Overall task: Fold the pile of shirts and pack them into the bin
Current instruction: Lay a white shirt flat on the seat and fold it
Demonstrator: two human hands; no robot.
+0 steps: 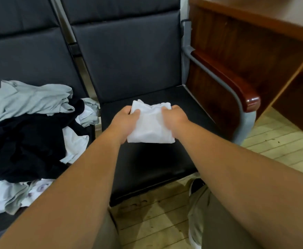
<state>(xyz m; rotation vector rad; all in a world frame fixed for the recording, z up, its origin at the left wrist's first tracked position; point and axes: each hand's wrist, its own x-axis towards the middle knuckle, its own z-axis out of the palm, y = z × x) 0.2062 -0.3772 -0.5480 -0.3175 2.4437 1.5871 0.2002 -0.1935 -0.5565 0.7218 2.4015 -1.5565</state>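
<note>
Left hand (124, 121), right hand (174, 117) gripping folded white shirt (149, 124) (over black seat (147, 159))

A small white fabric shirt (150, 123), folded into a compact square, sits mid black chair seat (147, 159); to its left sprawls the crumpled pile of grey, black and white shirts (27, 130).

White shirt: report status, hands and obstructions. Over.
Left hand and right hand both gripping white shirt. Shirt folded small, over the black seat. Unfolded pile lies to the left, apart from both hands.
</note>
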